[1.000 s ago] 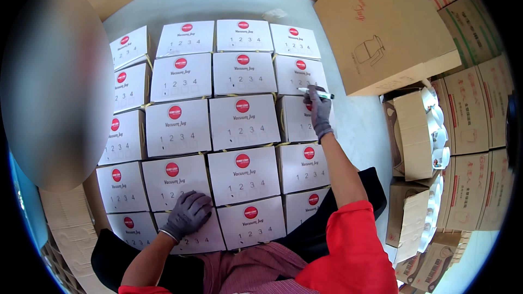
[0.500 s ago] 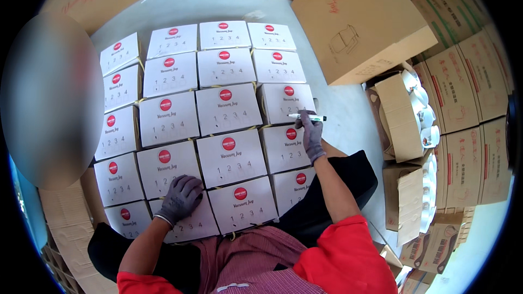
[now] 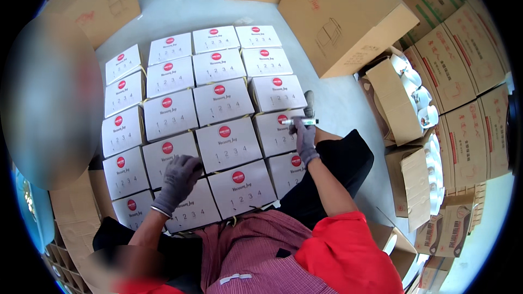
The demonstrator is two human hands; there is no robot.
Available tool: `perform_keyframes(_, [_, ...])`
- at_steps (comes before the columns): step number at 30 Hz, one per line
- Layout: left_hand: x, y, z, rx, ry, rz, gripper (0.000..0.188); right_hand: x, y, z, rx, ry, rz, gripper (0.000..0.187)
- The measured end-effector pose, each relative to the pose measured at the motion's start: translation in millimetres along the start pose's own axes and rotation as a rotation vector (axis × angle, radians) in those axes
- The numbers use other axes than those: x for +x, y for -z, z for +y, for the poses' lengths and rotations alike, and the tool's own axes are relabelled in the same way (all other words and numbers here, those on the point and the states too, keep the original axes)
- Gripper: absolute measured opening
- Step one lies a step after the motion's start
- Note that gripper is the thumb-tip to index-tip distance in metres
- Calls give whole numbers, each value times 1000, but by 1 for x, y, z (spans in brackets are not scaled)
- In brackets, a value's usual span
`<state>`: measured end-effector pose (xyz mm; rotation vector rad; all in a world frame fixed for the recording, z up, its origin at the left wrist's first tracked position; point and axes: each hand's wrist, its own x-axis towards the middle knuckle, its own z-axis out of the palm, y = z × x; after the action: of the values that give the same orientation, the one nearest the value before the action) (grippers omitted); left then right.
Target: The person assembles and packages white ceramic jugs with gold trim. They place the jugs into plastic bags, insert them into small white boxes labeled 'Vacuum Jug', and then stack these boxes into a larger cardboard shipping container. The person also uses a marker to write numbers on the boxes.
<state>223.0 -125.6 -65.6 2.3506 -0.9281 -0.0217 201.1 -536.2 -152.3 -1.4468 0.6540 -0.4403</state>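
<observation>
My right hand [image 3: 305, 140], in a grey glove, grips a white marker pen [image 3: 299, 122] with a dark end, held level over the upper part of a white box [image 3: 271, 137] in the rightmost column. My left hand [image 3: 181, 181], gloved in grey too, hovers with loosely bent fingers over a white box [image 3: 173, 152] in the second column and the box [image 3: 196, 210] nearer to me. It seems to hold nothing. Several such white boxes stand in close rows before me, each printed with a red round mark and a row of digits. Small dark marks show under some digits.
A tall brown carton [image 3: 348, 19] stands at the far right. Nearer, open cartons [image 3: 393, 100] hold white containers [image 3: 427, 115]. Stacked brown cartons [image 3: 463, 76] line the right side. Another carton [image 3: 103, 8] stands far left, above a blurred patch. Flattened cardboard [image 3: 73, 207] lies at left.
My left hand has risen from the box tops it rested on. The right hand, with the marker pen, has come nearer, from the third box to the fourth. The whole view has shifted slightly.
</observation>
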Motion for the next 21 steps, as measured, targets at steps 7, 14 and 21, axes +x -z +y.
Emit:
perform_keyframes(7, [9, 5, 34, -219, 145, -52, 26, -53, 24, 11, -35, -45, -6, 16])
perform_keyframes(14, [8, -16, 31, -218, 71, -114, 26, -56, 27, 14, -331, -60, -105, 21])
perform_keyframes(21, [1, -9, 47, -231, 64, -247, 22, -103, 56, -17, -136, -177, -133, 15])
